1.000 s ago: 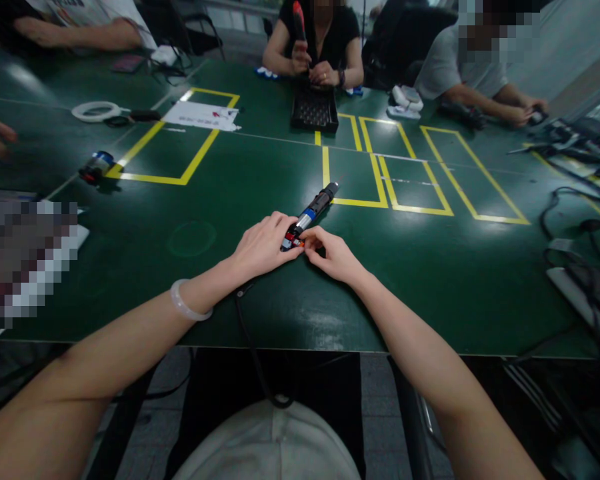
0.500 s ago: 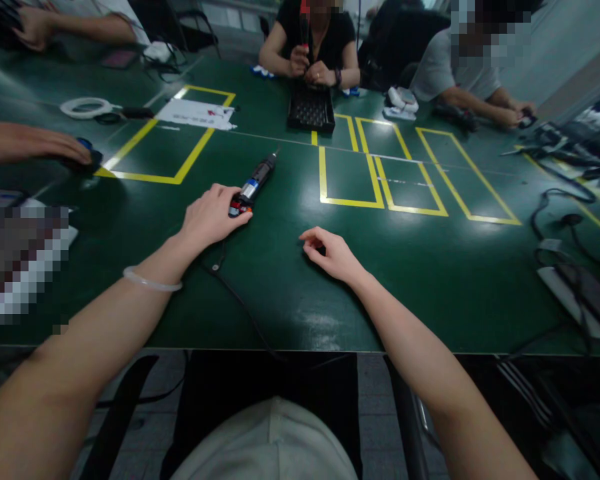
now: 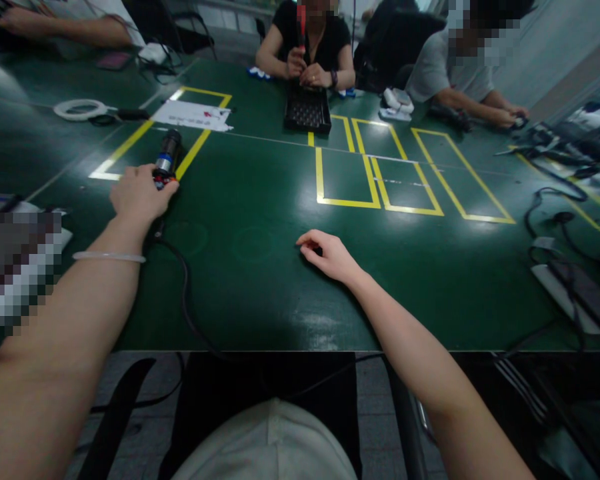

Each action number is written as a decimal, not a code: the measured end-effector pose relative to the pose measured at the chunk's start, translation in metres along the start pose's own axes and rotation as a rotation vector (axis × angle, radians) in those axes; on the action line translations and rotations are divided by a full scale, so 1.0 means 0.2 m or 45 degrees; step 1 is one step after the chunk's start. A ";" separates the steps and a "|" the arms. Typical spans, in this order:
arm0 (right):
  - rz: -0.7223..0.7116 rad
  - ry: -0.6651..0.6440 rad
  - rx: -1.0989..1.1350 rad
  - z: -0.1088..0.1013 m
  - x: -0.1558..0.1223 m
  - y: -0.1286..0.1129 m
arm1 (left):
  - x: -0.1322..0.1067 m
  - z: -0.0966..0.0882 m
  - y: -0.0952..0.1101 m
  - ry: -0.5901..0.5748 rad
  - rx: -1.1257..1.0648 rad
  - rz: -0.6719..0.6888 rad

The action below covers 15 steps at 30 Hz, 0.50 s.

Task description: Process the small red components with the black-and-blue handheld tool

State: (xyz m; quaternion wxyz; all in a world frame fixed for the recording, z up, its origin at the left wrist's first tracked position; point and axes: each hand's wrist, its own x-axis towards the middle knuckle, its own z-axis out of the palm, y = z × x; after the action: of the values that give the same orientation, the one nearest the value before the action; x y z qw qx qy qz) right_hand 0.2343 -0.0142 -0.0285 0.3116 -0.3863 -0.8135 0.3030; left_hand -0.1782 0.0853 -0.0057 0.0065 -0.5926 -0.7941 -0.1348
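My left hand is wrapped round the rear part of a corded electric screwdriver, black with a blue and silver band. The tool lies over the right side of a yellow taped frame on the green table, its front end pointing away from me. From its rear a black cord runs back over the table's near edge. My right hand rests on the tabletop at the centre right, fingers curled loosely towards the thumb, with nothing seen in them.
A printed paper and a white ring-headed tool lie at the back left. Across the table, a person holds a red-handled tool over a black tray. More taped frames mark the right side. Cables lie at the far right.
My left hand has carried the electric screwdriver leftwards to the taped frame, and its tip now points more directly away. The co-worker's hand at the left has gone from view. My right hand stays put.
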 end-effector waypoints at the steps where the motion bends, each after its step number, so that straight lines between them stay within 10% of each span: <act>1: 0.002 -0.002 0.000 0.00 0.00 0.00 | 0.01 0.00 -0.02 0.016 -0.007 -0.018; 15: 0.003 -0.016 -0.043 0.00 0.00 -0.01 | -0.01 0.02 -0.02 0.176 -0.130 0.097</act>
State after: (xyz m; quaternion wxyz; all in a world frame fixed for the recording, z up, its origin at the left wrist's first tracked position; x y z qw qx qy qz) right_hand 0.2340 -0.0156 -0.0262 0.2996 -0.3905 -0.8201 0.2920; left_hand -0.1814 0.0831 -0.0105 0.0361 -0.6114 -0.7607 -0.2152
